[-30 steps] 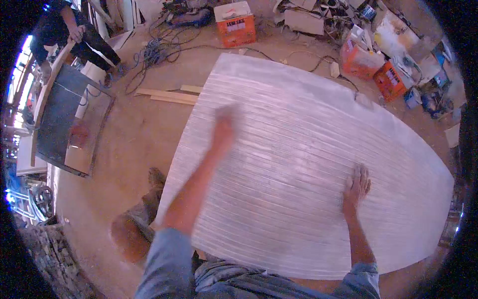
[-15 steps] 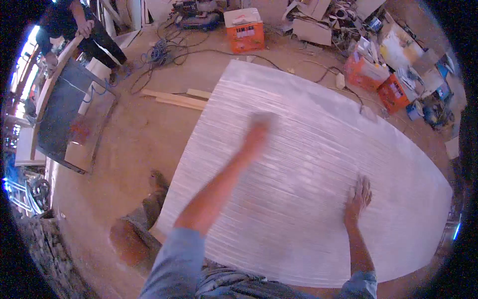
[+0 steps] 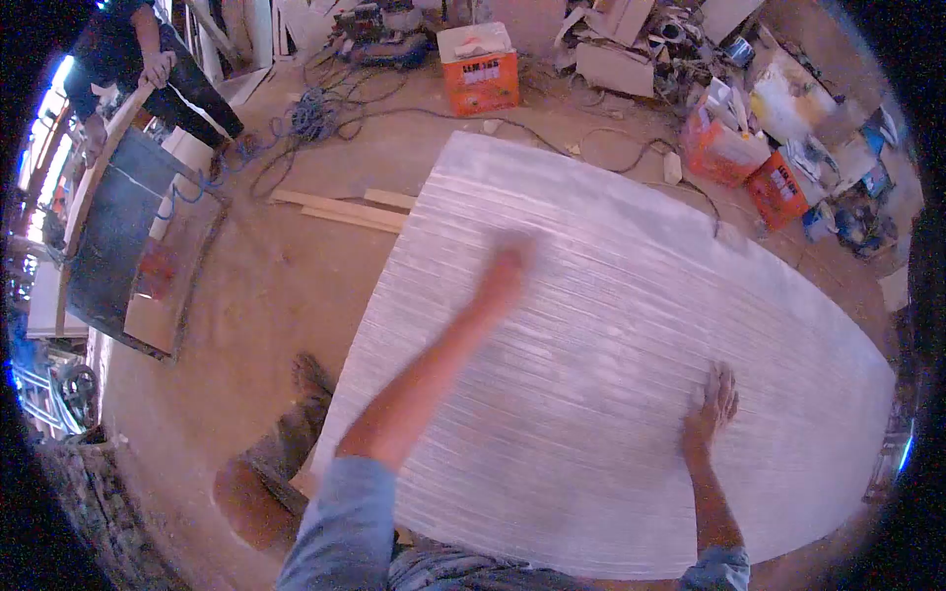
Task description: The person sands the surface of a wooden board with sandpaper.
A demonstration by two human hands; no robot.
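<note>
A large pale panel [image 3: 591, 374] with fine ridges or streaks along it lies before me, one end rounded. My left hand [image 3: 507, 271] is over its far left part, smeared by motion. A greyish blur shows at its fingertips, and I cannot make out whether it holds something. My right hand [image 3: 712, 406] rests flat on the right part of the panel, fingers stretched out and dusted white, with nothing seen in it.
Wooden strips [image 3: 345, 212] and tangled cables [image 3: 313, 118] lie on the floor beyond. An orange box [image 3: 480, 81] stands behind the panel; more orange boxes and scrap sit at right. At left, another person [image 3: 158, 69] holds the edge of a curved dark piece [image 3: 123, 227].
My left hand stays over the same area, still blurred. My right hand stays flat on the panel. The view has shifted slightly.
</note>
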